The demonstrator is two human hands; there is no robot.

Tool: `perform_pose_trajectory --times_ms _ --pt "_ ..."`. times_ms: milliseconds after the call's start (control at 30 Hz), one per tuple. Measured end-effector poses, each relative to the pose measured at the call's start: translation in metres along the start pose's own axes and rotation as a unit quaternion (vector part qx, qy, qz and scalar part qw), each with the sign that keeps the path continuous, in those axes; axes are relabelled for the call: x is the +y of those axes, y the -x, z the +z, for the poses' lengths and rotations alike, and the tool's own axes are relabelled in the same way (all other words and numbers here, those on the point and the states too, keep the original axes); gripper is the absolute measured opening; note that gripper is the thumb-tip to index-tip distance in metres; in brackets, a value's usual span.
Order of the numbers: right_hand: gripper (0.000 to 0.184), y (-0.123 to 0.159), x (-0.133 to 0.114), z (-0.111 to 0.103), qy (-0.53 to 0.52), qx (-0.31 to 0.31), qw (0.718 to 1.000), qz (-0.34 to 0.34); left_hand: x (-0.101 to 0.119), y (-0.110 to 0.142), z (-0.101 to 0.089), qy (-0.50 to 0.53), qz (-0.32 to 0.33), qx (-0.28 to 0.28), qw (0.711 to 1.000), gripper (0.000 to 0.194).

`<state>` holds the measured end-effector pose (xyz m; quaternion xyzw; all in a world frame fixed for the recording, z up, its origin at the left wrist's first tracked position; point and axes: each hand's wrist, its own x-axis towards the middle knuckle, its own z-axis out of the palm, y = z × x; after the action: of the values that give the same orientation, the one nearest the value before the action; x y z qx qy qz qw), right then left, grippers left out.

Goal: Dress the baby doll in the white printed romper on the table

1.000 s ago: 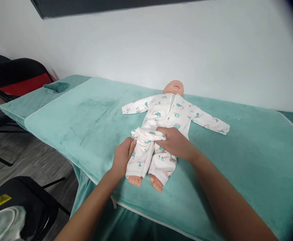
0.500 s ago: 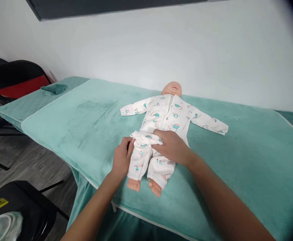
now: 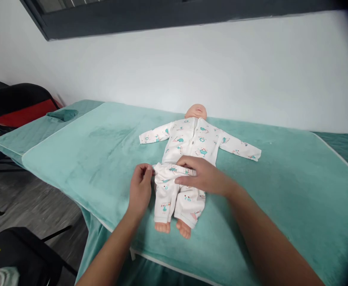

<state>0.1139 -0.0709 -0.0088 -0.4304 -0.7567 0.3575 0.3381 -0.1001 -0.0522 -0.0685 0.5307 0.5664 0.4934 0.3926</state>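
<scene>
A baby doll (image 3: 195, 112) lies on its back with its head toward the wall and its arms spread. It wears a white printed top (image 3: 188, 139) with a buttoned front. White printed pants (image 3: 165, 195) cover its legs, and the bare feet stick out below the cuffs. My left hand (image 3: 140, 186) is closed at the waistband's left edge, pinching the cloth. Across the waistband lies my right hand (image 3: 202, 174), its thumb below and its fingers above, gripping the bunched cloth. The hand hides part of the doll's waist.
A green plush cover (image 3: 102, 155) spreads over the bed under the doll. Black chairs (image 3: 22, 99) stand at the left, and a black seat (image 3: 22, 254) is at the lower left. A dark window frame (image 3: 162, 18) runs along the white wall.
The view has tilted up slightly. My left hand has shifted a little outward with the waistband edge, and the waistband looks more spread across the doll's hips.
</scene>
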Motion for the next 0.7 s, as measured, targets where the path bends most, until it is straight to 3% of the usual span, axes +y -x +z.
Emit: perform_pose_trajectory --times_ms 33,100,167,200,267,333,400,500,700 --pt "0.02 0.002 0.0 -0.006 -0.033 0.02 0.999 -0.015 0.004 -0.008 -0.001 0.013 0.007 0.005 1.0 0.023" --pt "0.021 0.006 0.006 -0.022 -0.049 0.137 0.989 -0.018 0.014 -0.022 -0.001 0.049 0.011 -0.02 0.999 0.026" --pt "0.028 0.013 0.019 -0.038 0.032 0.291 0.955 0.047 0.021 -0.034 0.002 0.089 -0.023 -0.081 0.993 0.031" --pt "0.033 0.016 0.029 -0.046 0.094 0.339 0.93 0.104 0.023 -0.039 0.004 0.103 -0.052 -0.117 0.986 0.035" --pt "0.045 0.023 0.05 -0.057 0.198 0.316 0.898 0.235 0.025 -0.045 0.01 0.126 -0.111 -0.183 0.969 0.045" --pt "0.051 0.027 0.069 -0.06 0.208 0.234 0.897 0.312 0.024 -0.048 0.016 0.156 -0.15 -0.23 0.949 0.055" --pt "0.052 0.026 0.082 -0.056 0.151 0.202 0.916 0.312 0.022 -0.05 0.021 0.195 -0.168 -0.257 0.932 0.059" --pt "0.054 0.019 0.085 -0.043 0.032 0.223 0.936 0.269 0.021 -0.049 0.028 0.238 -0.183 -0.268 0.916 0.059" --pt "0.048 0.011 0.079 -0.035 -0.162 0.318 0.903 0.238 0.023 -0.038 0.043 0.282 -0.168 -0.27 0.905 0.059"
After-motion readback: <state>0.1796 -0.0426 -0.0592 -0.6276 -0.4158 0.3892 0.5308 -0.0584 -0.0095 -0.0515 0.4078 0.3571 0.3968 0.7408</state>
